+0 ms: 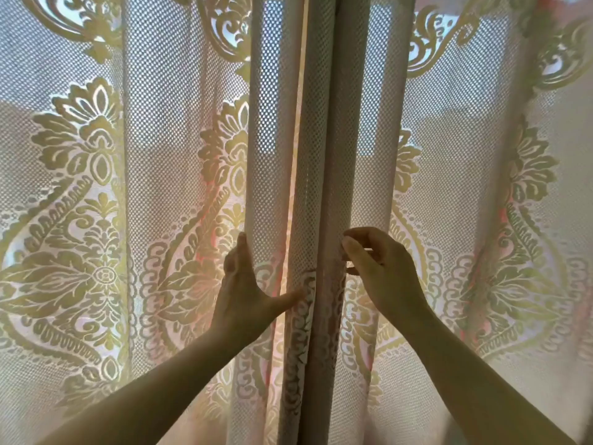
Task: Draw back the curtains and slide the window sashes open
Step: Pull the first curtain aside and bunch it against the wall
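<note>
Head view: two sheer cream mesh curtains with gold damask pattern point(160, 187) meet at centre, 12 to 6 o'clock. Left hand point(244, 293) open, flat against left panel edge. Right hand point(375, 268) pinches right panel edge

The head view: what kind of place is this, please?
Probably a room in a home, at a window: two sheer patterned curtains, the left curtain and right curtain, meet at the middle, daylight behind, and both hands are at their edges.
</note>
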Demonstrator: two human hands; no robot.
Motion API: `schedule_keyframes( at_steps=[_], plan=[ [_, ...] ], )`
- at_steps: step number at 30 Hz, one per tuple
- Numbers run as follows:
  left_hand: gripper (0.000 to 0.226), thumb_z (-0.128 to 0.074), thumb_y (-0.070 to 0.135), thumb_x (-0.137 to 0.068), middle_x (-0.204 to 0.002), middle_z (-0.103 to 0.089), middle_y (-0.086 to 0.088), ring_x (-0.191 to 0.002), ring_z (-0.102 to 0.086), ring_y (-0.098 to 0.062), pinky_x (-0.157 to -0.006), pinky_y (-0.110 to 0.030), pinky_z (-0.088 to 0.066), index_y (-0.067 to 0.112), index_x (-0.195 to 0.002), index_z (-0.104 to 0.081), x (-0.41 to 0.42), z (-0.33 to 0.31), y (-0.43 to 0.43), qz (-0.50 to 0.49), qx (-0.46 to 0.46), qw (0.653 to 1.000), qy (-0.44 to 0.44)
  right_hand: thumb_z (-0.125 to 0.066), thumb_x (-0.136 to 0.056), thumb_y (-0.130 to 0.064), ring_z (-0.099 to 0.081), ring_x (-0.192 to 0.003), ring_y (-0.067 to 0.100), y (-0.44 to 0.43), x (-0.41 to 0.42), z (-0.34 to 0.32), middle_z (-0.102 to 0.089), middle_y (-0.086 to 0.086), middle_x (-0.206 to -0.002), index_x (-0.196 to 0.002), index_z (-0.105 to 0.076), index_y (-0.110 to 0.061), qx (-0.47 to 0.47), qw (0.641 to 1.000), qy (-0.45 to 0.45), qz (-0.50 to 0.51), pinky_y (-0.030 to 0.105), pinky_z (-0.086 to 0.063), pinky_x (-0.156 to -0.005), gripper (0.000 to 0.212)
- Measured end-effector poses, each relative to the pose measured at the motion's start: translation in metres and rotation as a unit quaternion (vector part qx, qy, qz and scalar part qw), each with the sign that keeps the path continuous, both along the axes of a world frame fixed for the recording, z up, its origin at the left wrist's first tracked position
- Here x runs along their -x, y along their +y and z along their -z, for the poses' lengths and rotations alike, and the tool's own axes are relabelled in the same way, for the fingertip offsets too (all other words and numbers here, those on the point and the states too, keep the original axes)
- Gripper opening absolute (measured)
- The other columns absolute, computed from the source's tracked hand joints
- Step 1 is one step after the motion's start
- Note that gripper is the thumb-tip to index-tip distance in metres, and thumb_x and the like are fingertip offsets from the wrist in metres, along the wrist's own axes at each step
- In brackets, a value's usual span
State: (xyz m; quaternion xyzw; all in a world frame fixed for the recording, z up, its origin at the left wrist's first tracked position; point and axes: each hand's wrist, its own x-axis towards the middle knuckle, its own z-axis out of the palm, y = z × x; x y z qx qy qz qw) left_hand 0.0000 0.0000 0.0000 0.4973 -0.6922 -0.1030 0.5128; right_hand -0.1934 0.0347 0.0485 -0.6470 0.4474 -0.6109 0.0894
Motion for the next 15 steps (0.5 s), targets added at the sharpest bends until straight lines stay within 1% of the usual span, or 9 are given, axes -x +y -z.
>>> schedule_keyframes(
  at_steps=[3,6,7,8,9,11,12,13,15],
  plan=[
    [0.137,-0.075,0.067,-0.054,-0.16,-0.003,-0.002,-0.145,-0.014,-0.023,-0.109,-0.043,-0.029,0.028,-0.148,0.016,0.012,-0.002,-0.002,-0.007,0.008,1.0,0.006,-0.059,-0.093,-0.029,-0.069,-0.085,0.008,-0.008,0.012,0.0,-0.07,-0.009,-0.094,-0.105,-0.066,-0.02,-0.002,1.0,0.01,-0.004,0.043,-0.059,-0.078,0.017],
    [0.143,-0.077,0.069,-0.048,-0.161,0.002,-0.002,-0.146,-0.01,-0.024,-0.111,-0.045,-0.026,0.035,-0.145,0.023,0.029,0.001,-0.002,-0.008,-0.022,1.0,0.016,-0.06,-0.092,-0.03,-0.069,-0.085,0.009,-0.02,0.024,0.0,-0.071,-0.009,-0.094,-0.105,-0.066,-0.021,-0.016,0.999,0.012,-0.034,0.042,-0.059,-0.078,0.017],
    [0.143,-0.079,0.066,-0.048,-0.16,0.0,-0.002,-0.145,-0.012,-0.024,-0.11,-0.045,-0.028,0.037,-0.144,0.024,0.033,0.002,0.0,-0.009,-0.03,0.999,0.015,-0.06,-0.092,-0.03,-0.069,-0.085,0.01,-0.023,0.026,0.0,-0.071,-0.009,-0.094,-0.105,-0.067,-0.021,-0.011,0.999,0.011,-0.041,0.042,-0.059,-0.078,0.017],
    [0.141,-0.082,0.06,-0.051,-0.159,-0.008,-0.001,-0.143,-0.019,-0.023,-0.107,-0.043,-0.032,0.039,-0.144,0.021,0.035,0.003,0.001,-0.004,-0.03,0.999,0.021,-0.06,-0.092,-0.03,-0.069,-0.085,0.01,-0.025,0.026,-0.001,-0.072,-0.009,-0.093,-0.104,-0.067,-0.021,-0.005,0.999,0.011,-0.045,0.043,-0.059,-0.078,0.017],
    [0.134,-0.085,0.052,-0.055,-0.154,-0.023,0.001,-0.137,-0.031,-0.018,-0.102,-0.039,-0.038,0.04,-0.146,0.014,0.039,0.004,0.001,-0.001,-0.019,0.999,0.036,-0.061,-0.092,-0.031,-0.07,-0.085,0.01,-0.028,0.029,-0.001,-0.072,-0.009,-0.093,-0.104,-0.067,-0.021,-0.002,0.999,0.009,-0.052,0.043,-0.059,-0.079,0.017],
    [0.102,-0.082,0.03,-0.067,-0.124,-0.054,0.016,-0.107,-0.054,0.005,-0.08,-0.015,-0.047,0.038,-0.144,-0.015,0.042,0.008,-0.003,-0.003,0.019,0.996,0.086,-0.061,-0.091,-0.031,-0.07,-0.086,0.011,-0.032,0.032,-0.001,-0.072,-0.009,-0.094,-0.106,-0.067,-0.021,0.006,0.997,0.001,-0.076,0.044,-0.059,-0.079,0.018],
    [0.082,-0.076,0.021,-0.073,-0.106,-0.059,0.023,-0.092,-0.057,0.011,-0.068,-0.006,-0.045,0.034,-0.139,-0.03,0.041,0.009,-0.005,-0.014,0.033,0.995,0.097,-0.061,-0.092,-0.03,-0.07,-0.087,0.012,-0.033,0.032,-0.001,-0.071,-0.008,-0.094,-0.106,-0.067,-0.021,0.013,0.996,0.001,-0.086,0.044,-0.059,-0.078,0.018],
    [0.063,-0.07,0.015,-0.078,-0.094,-0.059,0.025,-0.083,-0.057,0.015,-0.061,-0.003,-0.043,0.029,-0.132,-0.04,0.039,0.011,-0.005,-0.039,0.042,0.994,0.096,-0.061,-0.092,-0.027,-0.07,-0.087,0.012,-0.034,0.033,-0.002,-0.071,-0.008,-0.094,-0.107,-0.067,-0.021,0.021,0.995,0.003,-0.1,0.043,-0.059,-0.078,0.017],
    [0.039,-0.061,0.008,-0.083,-0.086,-0.057,0.026,-0.076,-0.055,0.014,-0.058,-0.002,-0.041,0.02,-0.12,-0.054,0.033,0.015,-0.007,-0.093,0.051,0.991,0.084,-0.06,-0.093,-0.023,-0.07,-0.086,0.013,-0.035,0.031,-0.003,-0.072,-0.008,-0.093,-0.107,-0.067,-0.02,0.044,0.99,0.004,-0.131,0.039,-0.06,-0.077,0.016]
  ],
)
